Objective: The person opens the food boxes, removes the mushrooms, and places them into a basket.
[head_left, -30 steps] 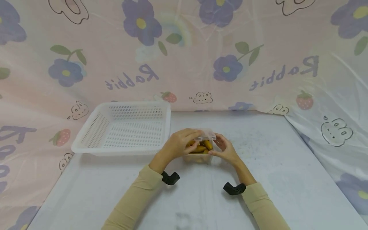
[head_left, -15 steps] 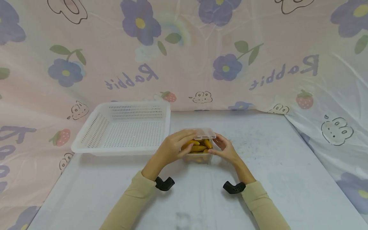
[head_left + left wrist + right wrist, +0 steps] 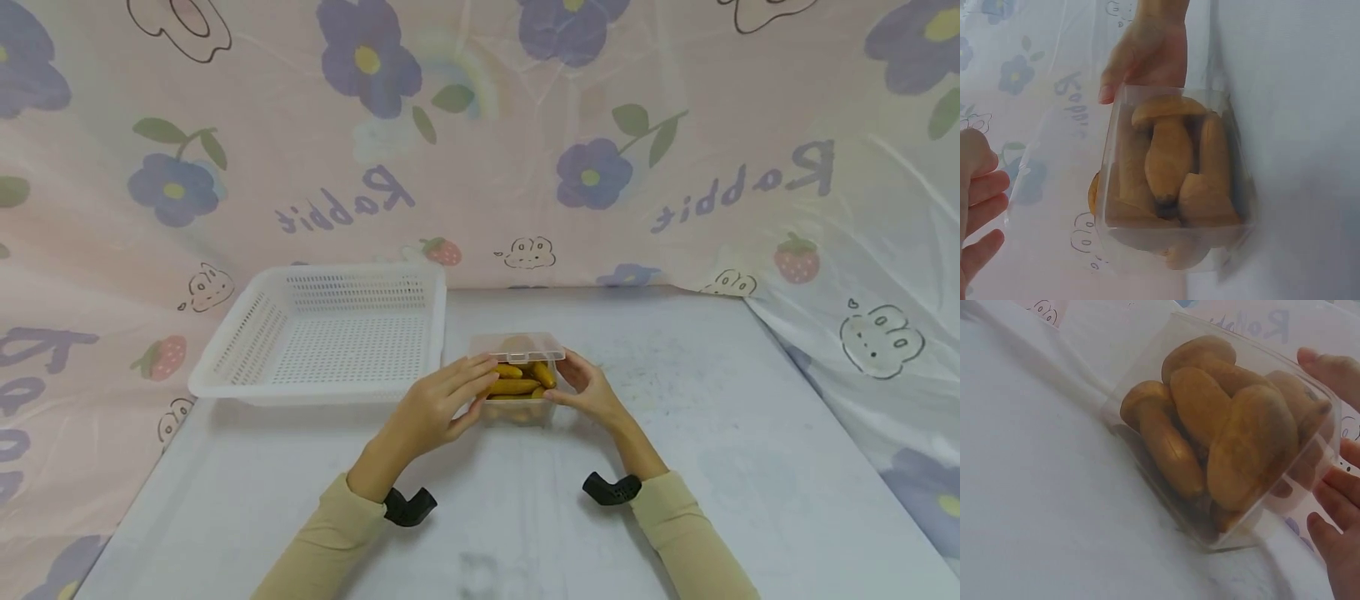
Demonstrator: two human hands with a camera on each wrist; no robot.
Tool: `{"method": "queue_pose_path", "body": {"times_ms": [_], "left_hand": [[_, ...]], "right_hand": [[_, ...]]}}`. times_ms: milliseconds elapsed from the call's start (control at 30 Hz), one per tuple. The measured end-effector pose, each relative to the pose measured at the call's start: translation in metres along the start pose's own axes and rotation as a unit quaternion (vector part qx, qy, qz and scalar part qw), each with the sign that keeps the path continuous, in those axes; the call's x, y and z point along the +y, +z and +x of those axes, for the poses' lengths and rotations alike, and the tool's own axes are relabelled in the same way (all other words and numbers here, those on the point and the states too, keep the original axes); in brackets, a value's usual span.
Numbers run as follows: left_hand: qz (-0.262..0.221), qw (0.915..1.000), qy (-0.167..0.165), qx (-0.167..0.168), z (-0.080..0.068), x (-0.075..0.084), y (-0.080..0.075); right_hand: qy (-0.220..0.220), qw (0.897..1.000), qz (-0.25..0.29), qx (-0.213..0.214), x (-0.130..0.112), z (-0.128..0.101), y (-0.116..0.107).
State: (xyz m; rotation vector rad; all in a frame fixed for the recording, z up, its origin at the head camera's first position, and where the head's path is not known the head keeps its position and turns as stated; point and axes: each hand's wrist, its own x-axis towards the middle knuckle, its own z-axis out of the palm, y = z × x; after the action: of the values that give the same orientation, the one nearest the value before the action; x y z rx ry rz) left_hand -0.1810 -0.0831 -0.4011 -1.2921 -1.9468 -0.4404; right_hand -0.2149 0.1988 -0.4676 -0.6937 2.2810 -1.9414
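Observation:
A small clear plastic box (image 3: 517, 392) stands on the table, filled with several yellow-brown banana-shaped pieces (image 3: 517, 385), and a clear lid (image 3: 517, 345) lies on its top. My right hand (image 3: 588, 390) cups the box's right side, thumb at the front and fingers behind. My left hand (image 3: 446, 402) is beside the box's left side with its fingers straight. In the left wrist view those fingers (image 3: 979, 206) stand apart from the box (image 3: 1172, 187), and my right hand (image 3: 1147, 50) holds its far side. The right wrist view shows the box (image 3: 1229, 437) close up with my fingers (image 3: 1338, 512) against it.
A white perforated basket (image 3: 225, 367) sits empty to the left of the box, its right rim close to my left hand. The pale table top (image 3: 712, 417) stretches to the right and toward me. A flowered cloth (image 3: 480, 167) hangs behind and at both sides.
My left hand has slid off the top of the box, back toward me and to the left, and the lid now shows uncovered. My right hand and the box have stayed in place.

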Motion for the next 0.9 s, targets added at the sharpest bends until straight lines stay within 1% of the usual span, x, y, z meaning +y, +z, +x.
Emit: {"method": "queue_pose_path", "body": {"times_ms": [167,433,533,667,733,900], "left_hand": [[0.009,1.0,0.002,-0.002,-0.003,0.001,0.001],[0.017,0.9996,-0.022,-0.002,-0.001,0.0,0.006],[0.015,0.9994,-0.031,0.003,0.0,-0.002,0.008],[0.009,0.9989,-0.046,0.002,0.003,-0.005,0.009],[0.01,0.9987,-0.05,0.0,0.005,-0.007,0.009],[0.005,0.9982,-0.06,-0.004,0.01,-0.012,0.01]], "right_hand": [[-0.001,1.0,0.003,-0.002,0.0,0.0,-0.001],[0.008,1.0,0.012,-0.009,0.002,0.0,-0.001],[-0.005,0.999,0.031,-0.018,0.005,0.001,-0.001],[-0.034,0.997,0.061,-0.035,0.007,0.002,-0.001],[-0.038,0.996,0.068,-0.042,0.006,0.002,-0.001],[-0.014,0.997,0.06,-0.046,0.003,0.001,-0.002]]}}
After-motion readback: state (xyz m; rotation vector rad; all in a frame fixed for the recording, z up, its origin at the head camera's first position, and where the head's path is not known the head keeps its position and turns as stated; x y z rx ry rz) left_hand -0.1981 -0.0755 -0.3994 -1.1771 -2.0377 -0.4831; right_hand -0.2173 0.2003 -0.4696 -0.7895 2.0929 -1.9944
